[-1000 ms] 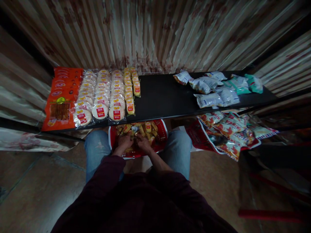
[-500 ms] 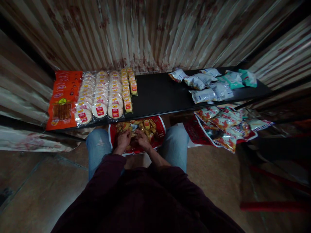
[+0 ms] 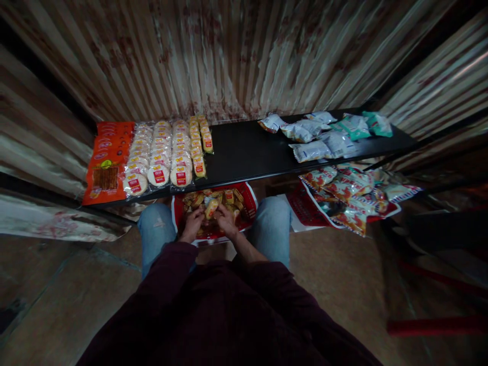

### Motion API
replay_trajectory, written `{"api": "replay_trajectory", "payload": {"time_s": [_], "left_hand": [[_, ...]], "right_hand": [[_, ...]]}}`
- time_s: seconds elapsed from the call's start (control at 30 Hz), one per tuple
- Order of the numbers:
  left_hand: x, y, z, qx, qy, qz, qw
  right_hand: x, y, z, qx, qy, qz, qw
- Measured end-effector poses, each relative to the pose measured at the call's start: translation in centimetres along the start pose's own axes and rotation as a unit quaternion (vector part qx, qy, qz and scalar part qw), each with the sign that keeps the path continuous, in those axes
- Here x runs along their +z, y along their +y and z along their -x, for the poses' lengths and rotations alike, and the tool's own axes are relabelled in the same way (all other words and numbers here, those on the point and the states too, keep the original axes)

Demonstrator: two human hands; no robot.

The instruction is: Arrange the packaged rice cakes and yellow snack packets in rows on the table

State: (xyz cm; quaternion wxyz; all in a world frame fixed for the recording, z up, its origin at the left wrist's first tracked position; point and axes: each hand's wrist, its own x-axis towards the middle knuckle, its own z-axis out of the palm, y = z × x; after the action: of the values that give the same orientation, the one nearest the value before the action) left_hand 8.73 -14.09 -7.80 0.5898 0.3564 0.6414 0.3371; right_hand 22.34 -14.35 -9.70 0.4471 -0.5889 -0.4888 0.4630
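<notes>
Between my knees lies a red bag [image 3: 249, 202] with several yellow wrapped snacks in it. Just above them, a yellow snack packet [image 3: 211, 208] is in the fingers of my right hand [image 3: 225, 221]. My left hand [image 3: 193, 223] is at the bag's left side with its fingers bent; whether it pinches anything is too dark and small to tell. On the black shelf [image 3: 240, 152] ahead, two rows of yellow packets [image 3: 198, 161] stand beside rows of round white crackers [image 3: 181, 175].
An orange packet [image 3: 104, 168] is at the shelf's left end. White packets [image 3: 310, 150] and green packets [image 3: 377, 123] lie at its right. Below them a second red bag [image 3: 305, 208] holds several patterned packets [image 3: 351, 183]. A red bar [image 3: 434, 325] is at lower right.
My hands have come up a little from the snacks in the bag, and a yellow packet now shows at my right fingers. The view has shifted slightly.
</notes>
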Motion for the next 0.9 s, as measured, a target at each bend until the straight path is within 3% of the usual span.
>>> {"api": "replay_trajectory", "payload": {"time_s": [0.1, 0.17, 0.6, 0.9], "left_hand": [[0.4, -0.2, 0.4, -0.035, -0.059, 0.055, 0.996], [0.6, -0.4, 0.5, -0.034, -0.067, 0.099, 0.992], [1.0, -0.9, -0.2, -0.057, -0.017, 0.203, 0.977], [0.9, -1.4, -0.4, -0.023, 0.026, 0.163, 0.986]], "right_hand": [[0.4, 0.3, -0.1, 0.066, -0.013, -0.108, 0.992], [0.6, 0.9, -0.3, 0.094, 0.001, -0.155, 0.983], [1.7, 3.6, -1.1, 0.139, 0.050, -0.228, 0.962], [1.3, 3.0, -0.6, 0.114, 0.012, -0.245, 0.963]]}}
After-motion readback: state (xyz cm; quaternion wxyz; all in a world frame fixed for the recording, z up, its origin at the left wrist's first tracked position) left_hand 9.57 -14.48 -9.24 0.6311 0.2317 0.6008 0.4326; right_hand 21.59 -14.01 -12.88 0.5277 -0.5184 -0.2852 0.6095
